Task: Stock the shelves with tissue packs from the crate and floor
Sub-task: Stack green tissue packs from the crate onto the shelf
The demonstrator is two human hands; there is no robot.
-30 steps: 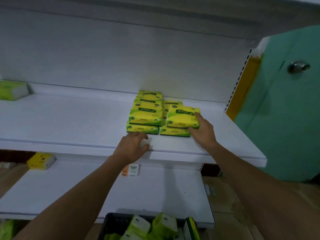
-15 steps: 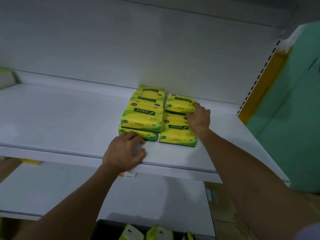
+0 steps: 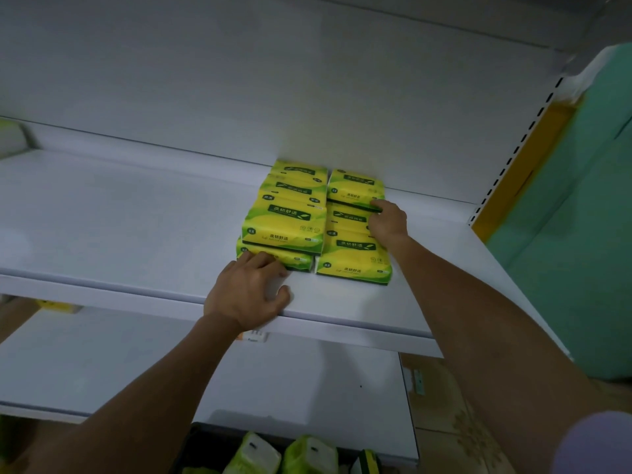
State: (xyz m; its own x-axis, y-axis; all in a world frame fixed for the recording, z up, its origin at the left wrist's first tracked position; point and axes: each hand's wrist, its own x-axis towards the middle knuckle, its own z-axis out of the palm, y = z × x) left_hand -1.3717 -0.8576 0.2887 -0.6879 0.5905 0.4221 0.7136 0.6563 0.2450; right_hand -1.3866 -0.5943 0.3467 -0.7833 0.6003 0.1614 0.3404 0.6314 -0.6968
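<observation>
Yellow-green tissue packs lie in two rows on the white upper shelf, stacked two high on the left. My right hand reaches over the right row, and its curled fingers grip the front edge of the rear top pack near the back wall. My left hand rests on the shelf's front edge, fingertips touching the bottom front-left pack. Below, a black crate holds more packs, partly cut off by the frame.
A white lower shelf juts out under the upper one, with a price tag above it. A green door and a yellow upright stand at the right. Another pack sits far left.
My right hand carried a pack from the front of the right row to the back and set it on the rear pack. The left hand slid forward to touch the front-left pack.
</observation>
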